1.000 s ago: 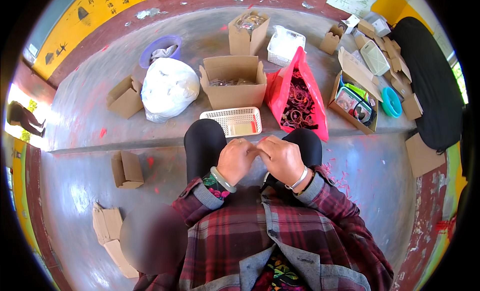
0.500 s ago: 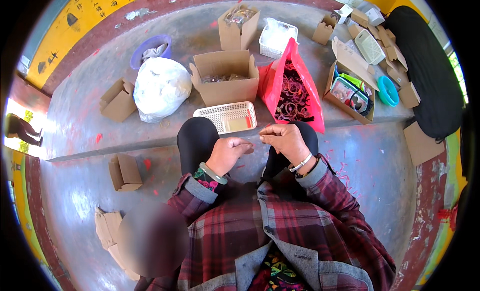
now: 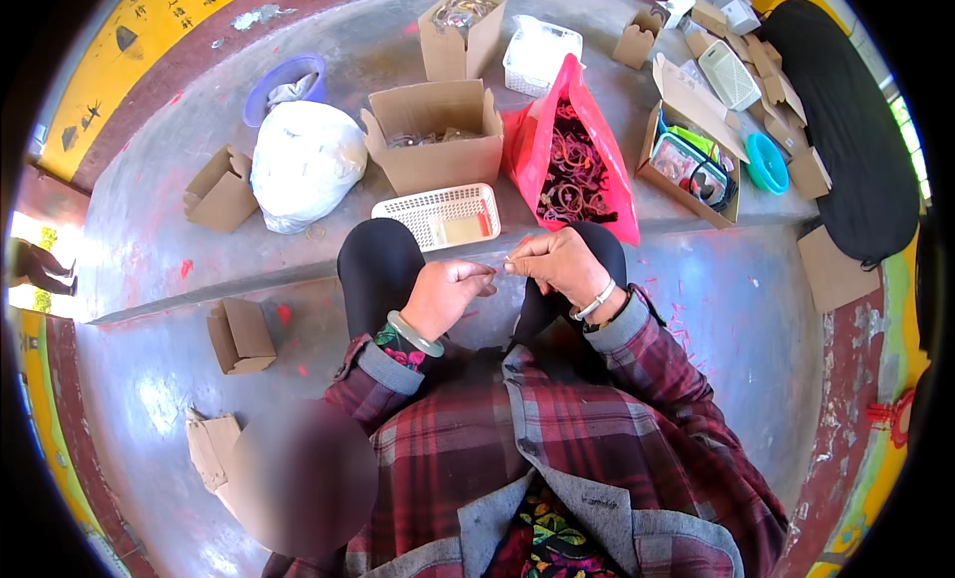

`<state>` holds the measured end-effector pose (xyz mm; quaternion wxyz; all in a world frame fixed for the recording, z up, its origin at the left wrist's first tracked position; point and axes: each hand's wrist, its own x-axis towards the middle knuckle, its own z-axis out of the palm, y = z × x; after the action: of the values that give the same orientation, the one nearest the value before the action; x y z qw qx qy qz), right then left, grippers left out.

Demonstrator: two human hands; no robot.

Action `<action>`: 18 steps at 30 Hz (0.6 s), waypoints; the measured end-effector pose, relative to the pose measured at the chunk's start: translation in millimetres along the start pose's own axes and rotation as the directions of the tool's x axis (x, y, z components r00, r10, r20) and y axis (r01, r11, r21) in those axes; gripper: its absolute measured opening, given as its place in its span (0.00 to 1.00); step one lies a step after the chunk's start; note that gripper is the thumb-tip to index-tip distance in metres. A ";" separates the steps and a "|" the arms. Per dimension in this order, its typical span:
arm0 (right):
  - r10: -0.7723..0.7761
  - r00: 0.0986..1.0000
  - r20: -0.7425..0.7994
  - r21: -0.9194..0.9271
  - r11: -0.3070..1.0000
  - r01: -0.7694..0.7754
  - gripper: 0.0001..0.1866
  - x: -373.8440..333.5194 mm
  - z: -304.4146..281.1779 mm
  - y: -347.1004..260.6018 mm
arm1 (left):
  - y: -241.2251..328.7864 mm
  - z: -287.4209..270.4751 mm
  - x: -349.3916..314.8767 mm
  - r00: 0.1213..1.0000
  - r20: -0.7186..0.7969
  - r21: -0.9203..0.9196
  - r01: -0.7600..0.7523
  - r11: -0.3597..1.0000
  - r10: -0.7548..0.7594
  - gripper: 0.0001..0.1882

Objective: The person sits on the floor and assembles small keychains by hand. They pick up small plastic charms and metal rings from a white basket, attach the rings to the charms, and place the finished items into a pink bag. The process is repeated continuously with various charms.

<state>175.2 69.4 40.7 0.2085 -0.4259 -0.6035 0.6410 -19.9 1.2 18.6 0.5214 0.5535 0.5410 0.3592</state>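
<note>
Left hand (image 3: 446, 297), greenish-white bangle (image 3: 412, 338) at wrist, and right hand (image 3: 557, 268), silver-coloured bangle (image 3: 597, 299) at wrist: thumbs and fingers drawn together, tips held close to each other; whether anything is grasped cannot be told
White rectangular perforated plastic basket (image 3: 400, 213): set just beyond the hands, a flat pale block (image 3: 462, 230) laid inside
Glossy red plastic bag (image 3: 530, 145): stood open right of the basket, filled with pink and dark loops (image 3: 575, 172)
Brown cardboard box (image 3: 443, 167): placed open behind the basket
</note>
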 end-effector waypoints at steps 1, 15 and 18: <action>0.011 1.000 -0.005 0.014 1.000 -0.011 0.08 -0.5 0.3 -0.5 | 4.0 -0.4 -0.4 1.000 -0.003 0.011 0.030 0.999 -0.030 0.12; 0.028 0.994 0.107 0.119 0.992 -0.040 0.09 1.0 -3.5 -9.9 | 12.8 -2.4 -7.2 0.996 0.050 -0.025 0.081 0.996 -0.079 0.12; 0.022 0.987 0.162 0.055 0.998 -0.031 0.09 3.9 -9.2 -2.2 | 10.7 -2.9 -7.5 0.995 0.049 0.005 0.083 0.997 -0.083 0.12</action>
<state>179.9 78.3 42.5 0.1626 -0.3745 -0.5941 0.6930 -21.5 -4.1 30.7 0.5484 0.5399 0.5511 0.3226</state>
